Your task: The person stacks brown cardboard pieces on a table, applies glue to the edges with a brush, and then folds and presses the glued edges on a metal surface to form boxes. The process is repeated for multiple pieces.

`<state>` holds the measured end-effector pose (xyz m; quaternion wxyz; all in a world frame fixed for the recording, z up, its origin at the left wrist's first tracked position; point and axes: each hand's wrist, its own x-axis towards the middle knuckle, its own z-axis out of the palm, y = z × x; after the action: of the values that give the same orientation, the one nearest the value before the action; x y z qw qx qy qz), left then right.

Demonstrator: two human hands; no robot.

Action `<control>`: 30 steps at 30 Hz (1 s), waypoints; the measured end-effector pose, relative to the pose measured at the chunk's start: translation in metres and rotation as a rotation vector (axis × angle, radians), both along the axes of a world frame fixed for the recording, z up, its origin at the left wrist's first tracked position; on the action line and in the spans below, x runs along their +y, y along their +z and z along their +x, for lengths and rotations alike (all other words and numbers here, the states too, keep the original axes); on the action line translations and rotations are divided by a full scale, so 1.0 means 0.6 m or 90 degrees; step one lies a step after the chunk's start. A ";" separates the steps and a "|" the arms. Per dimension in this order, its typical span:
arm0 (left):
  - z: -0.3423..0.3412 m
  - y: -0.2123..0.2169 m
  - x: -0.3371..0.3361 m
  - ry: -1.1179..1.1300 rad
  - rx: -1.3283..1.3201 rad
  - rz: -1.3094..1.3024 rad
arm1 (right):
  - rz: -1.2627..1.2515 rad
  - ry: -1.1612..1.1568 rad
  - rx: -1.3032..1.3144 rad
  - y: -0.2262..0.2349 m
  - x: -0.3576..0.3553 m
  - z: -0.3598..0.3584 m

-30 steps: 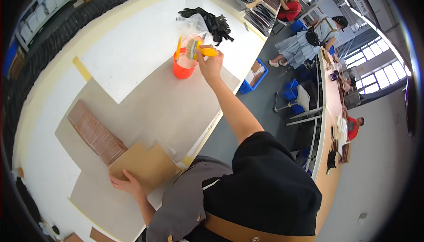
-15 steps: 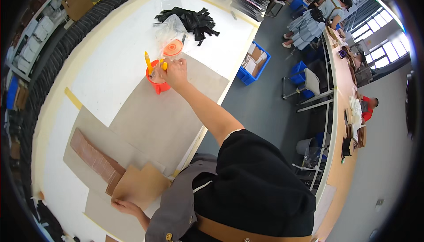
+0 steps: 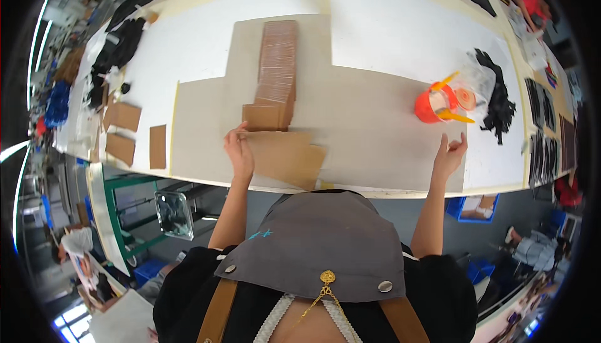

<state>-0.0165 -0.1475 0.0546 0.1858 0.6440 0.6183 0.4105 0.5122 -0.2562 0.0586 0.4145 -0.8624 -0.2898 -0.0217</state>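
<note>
Centrally, a flat brown cardboard sheet (image 3: 285, 158) on the grey mat near the table's front edge, left hand (image 3: 239, 152) resting on its left corner, fingers loose, right hand (image 3: 449, 155) open and empty, below an orange plastic cup (image 3: 432, 106), a long stack of brown cardboard pieces (image 3: 275, 73) just behind the sheet.

We spot a clear plastic bag (image 3: 477, 86) with a round orange label, far right on the tabletop (image 3: 388, 36), just beside an orange tub (image 3: 431, 106). No signs or screens show that we can make out.

Workshop: long worktable (image 3: 388, 36), stacked cardboard pieces (image 3: 275, 73), co-workers nearby.
</note>
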 end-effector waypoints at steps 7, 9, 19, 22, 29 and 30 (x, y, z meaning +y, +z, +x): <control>-0.007 -0.004 -0.006 -0.082 -0.188 -0.020 | -0.012 0.732 0.046 -0.026 0.080 -0.354; -0.008 -0.002 -0.009 -0.102 -0.177 -0.026 | 0.012 0.877 0.187 -0.027 0.115 -0.419; -0.011 -0.035 -0.004 -0.068 0.074 -0.240 | -0.171 0.601 0.415 -0.005 0.117 -0.221; -0.012 -0.055 -0.020 -0.077 0.143 -0.165 | -0.340 0.532 0.172 0.012 0.069 -0.094; 0.010 -0.060 -0.093 0.038 0.145 -0.028 | -0.209 0.504 -0.082 0.039 0.012 -0.160; 0.012 -0.061 -0.112 0.035 0.090 -0.072 | -0.263 0.519 0.023 0.045 0.016 -0.200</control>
<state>-0.0091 -0.2148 0.0179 0.1668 0.6427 0.6693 0.3334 0.3919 -0.2465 0.0856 0.2135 -0.7429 -0.5964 0.2165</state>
